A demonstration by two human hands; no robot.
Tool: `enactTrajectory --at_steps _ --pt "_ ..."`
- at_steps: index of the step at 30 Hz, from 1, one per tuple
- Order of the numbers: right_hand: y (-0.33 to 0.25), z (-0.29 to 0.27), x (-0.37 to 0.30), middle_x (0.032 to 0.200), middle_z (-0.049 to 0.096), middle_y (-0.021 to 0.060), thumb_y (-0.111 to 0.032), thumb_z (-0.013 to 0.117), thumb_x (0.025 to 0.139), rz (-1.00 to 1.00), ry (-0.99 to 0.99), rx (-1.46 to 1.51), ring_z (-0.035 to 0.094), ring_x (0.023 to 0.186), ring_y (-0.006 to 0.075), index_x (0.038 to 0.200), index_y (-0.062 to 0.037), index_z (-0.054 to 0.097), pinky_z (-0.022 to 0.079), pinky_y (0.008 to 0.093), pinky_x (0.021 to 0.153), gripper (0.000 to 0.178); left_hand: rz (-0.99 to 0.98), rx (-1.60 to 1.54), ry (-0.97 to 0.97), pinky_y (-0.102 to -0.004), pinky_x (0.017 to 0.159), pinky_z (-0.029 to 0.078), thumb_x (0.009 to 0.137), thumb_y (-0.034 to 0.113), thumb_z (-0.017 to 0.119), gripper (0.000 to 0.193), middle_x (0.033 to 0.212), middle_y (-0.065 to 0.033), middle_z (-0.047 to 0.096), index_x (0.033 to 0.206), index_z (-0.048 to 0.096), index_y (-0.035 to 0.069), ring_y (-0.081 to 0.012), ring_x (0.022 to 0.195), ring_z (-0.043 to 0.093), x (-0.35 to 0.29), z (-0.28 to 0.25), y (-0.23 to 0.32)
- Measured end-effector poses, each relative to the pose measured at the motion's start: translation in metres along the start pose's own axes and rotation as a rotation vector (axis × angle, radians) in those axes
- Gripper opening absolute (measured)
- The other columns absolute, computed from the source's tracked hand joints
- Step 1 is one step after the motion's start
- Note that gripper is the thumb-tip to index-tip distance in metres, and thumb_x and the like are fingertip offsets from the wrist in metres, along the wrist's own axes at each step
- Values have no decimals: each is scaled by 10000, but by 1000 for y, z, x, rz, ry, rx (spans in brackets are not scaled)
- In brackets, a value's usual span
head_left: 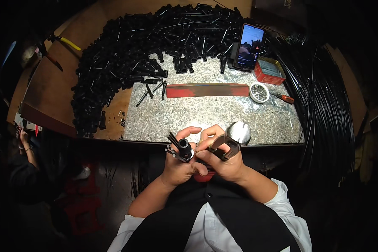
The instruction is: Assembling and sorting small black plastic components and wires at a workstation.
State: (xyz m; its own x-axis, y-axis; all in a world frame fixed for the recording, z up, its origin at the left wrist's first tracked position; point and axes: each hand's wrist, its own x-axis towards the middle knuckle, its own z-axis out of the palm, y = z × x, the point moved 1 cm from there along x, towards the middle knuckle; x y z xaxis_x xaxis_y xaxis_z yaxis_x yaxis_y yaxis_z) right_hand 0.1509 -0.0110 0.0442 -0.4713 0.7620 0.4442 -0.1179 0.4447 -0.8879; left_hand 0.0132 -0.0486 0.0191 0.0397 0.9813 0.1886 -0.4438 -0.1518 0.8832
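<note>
My left hand (178, 166) is closed round a black tubular part (184, 145), its open end facing up. Several thin black rods (172, 140) with pale round ends stick out beside it in the same hand. Close against it, my right hand (222, 161) is closed on a dark, loop-shaped metal tool (226, 148). The right thumb and fingertips pinch near the side of the tube; what is between them is too small to make out. A shiny round metal disc (238, 133) shows just beyond the tool; whether they are joined I cannot tell.
A large heap of black tubular parts (155, 38) covers the back and left. A red strip (208, 90) lies on the speckled board (189, 113), near a white bowl of small metal pieces (259, 92), a screwdriver (284, 98), a red box (269, 71) and a phone (250, 46). Long black rods (323, 96) hang at right.
</note>
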Motion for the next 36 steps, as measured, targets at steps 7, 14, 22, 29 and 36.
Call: enactTrajectory --at_steps 7,14,22,29,36 --pt "-6 6 -4 983 446 79 -18 633 803 147 36 264 464 863 128 884 -39 624 398 282 780 84 37 63 -36 -151 570 323 555 311 845 914 628 106 400 1270 368 1 3 601 392 0 -8 -8" --pt "2 8 -7 957 455 85 -19 631 798 54 95 175 452 900 147 885 -31 625 406 292 787 89 68 134 -37 -155 623 375 545 342 845 931 706 85 505 1274 371 9 -10 659 472 1 -4 -4" --pt "-5 15 -7 941 461 82 -34 633 791 143 128 244 433 897 154 873 -25 633 374 302 797 83 6 23 -22 -166 624 403 524 316 859 950 729 62 554 1275 371 -1 -19 704 526 -1 -4 -4" --pt "-13 20 -7 945 467 77 -43 634 795 254 176 281 441 893 149 859 -31 624 375 300 792 66 -16 0 -20 -172 618 405 532 332 849 970 726 34 579 1283 338 -6 -27 694 536 0 1 1" --pt "-5 20 -10 952 469 78 -49 620 795 226 174 222 447 892 146 844 -29 615 378 299 787 53 -2 54 -32 -175 630 398 531 369 834 985 704 39 563 1283 324 -10 -29 683 523 -2 -6 -3"
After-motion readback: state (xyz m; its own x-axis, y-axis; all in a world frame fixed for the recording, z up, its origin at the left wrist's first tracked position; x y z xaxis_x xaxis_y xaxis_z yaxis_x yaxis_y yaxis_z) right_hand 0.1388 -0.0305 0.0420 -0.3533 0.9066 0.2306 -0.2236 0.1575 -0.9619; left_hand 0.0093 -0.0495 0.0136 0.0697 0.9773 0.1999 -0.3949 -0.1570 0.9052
